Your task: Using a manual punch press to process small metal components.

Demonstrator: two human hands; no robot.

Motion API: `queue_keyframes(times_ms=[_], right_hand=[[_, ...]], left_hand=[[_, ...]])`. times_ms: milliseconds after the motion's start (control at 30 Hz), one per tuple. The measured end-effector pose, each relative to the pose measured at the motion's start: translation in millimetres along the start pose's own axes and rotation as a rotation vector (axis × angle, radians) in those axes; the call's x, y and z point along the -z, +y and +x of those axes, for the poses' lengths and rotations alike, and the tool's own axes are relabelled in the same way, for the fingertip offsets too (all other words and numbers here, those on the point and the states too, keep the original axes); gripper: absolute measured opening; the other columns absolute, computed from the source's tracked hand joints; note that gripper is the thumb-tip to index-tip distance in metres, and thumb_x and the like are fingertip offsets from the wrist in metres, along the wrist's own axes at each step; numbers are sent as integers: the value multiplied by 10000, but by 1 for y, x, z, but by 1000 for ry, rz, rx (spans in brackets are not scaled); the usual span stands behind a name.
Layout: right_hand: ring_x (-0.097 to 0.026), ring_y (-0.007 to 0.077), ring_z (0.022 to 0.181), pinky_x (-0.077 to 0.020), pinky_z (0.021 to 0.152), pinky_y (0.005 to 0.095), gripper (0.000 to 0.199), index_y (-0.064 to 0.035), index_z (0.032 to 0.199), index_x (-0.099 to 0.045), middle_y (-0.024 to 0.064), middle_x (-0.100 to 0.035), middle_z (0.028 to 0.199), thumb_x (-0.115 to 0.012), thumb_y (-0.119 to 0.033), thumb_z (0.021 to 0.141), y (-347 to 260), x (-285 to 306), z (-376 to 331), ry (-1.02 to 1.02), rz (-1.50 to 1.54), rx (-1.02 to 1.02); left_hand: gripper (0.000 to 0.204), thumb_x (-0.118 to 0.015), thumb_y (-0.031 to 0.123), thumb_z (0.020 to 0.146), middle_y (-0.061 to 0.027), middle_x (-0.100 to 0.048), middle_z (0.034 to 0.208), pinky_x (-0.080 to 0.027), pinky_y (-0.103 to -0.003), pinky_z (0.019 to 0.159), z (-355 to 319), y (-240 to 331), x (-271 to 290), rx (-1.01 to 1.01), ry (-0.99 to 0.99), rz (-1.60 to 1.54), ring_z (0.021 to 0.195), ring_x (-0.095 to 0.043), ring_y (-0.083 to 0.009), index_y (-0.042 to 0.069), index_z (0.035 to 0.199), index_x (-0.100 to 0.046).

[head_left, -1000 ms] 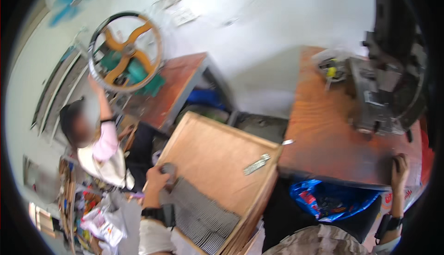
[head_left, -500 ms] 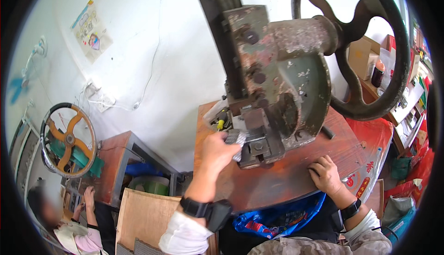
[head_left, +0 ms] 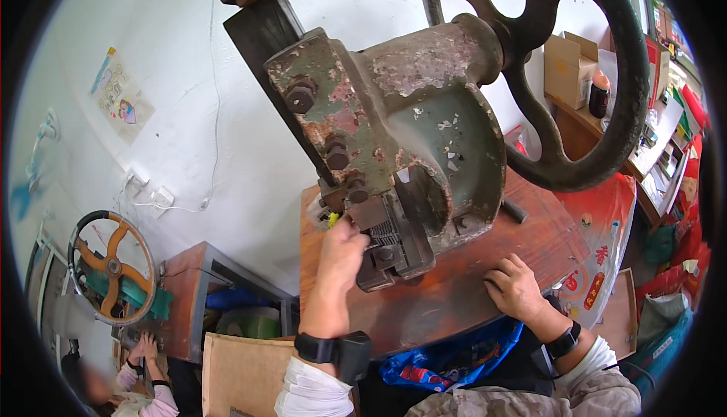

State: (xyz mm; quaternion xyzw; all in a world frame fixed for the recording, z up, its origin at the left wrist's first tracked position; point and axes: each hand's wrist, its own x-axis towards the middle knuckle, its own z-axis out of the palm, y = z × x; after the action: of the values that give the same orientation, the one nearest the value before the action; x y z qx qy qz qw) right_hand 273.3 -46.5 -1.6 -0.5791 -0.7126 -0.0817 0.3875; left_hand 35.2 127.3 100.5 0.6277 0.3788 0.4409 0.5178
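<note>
A heavy green, rust-flecked hand press with a large black flywheel stands on a worn wooden table. My left hand reaches up to the press's die block. Its fingertips are tucked against the metal there, so whether they pinch something is hidden. A small yellow bit shows just above the knuckles. My right hand rests palm down on the table in front of the press, fingers loosely spread and holding nothing. Both wrists wear dark bands.
At the lower left another person's hands work at a second machine with an orange-spoked wheel. A wooden board leans below the table, and a blue bag hangs under it. Shelves with a cardboard box are at the right.
The view has swung from the wooden board up to the press. My left hand left the board and went to the die block. My right hand stayed on the table.
</note>
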Motion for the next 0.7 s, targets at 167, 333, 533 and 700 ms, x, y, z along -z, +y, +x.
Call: queue_keyframes(times_ms=[167,333,533,700], right_hand=[[-563,295,798,-485,709,382,155,-39,829,-651,103,-604,866,-694,-49,680,-8,-1,15,1,139,-22],[-572,336,812,-486,704,415,308,-21,879,-627,136,-585,870,-773,-187,665,-40,-39,102,157,298,62],[-579,368,856,-490,715,430,435,-2,884,-576,157,-563,872,-808,-253,614,-52,-63,151,72,270,-52],[-579,372,908,-494,744,433,536,4,929,-560,172,-569,945,-826,-297,575,-67,-62,155,63,230,-78]], left_hand=[[317,-546,-39,745,-172,-608,1016,-439,-383,883,4,-34,6,-355,199,727,999,-553,-345,74,1027,-640],[378,-555,-36,719,-149,-608,999,-423,-416,897,6,-46,7,-374,160,599,1007,-514,-354,78,1074,-621],[422,-562,-36,708,-126,-616,1089,-415,-418,910,8,-47,8,-449,125,662,1010,-513,-342,79,1109,-624],[412,-556,-41,714,-128,-616,1095,-406,-421,920,10,-53,12,-418,137,583,1012,-511,-344,74,1103,-627]])
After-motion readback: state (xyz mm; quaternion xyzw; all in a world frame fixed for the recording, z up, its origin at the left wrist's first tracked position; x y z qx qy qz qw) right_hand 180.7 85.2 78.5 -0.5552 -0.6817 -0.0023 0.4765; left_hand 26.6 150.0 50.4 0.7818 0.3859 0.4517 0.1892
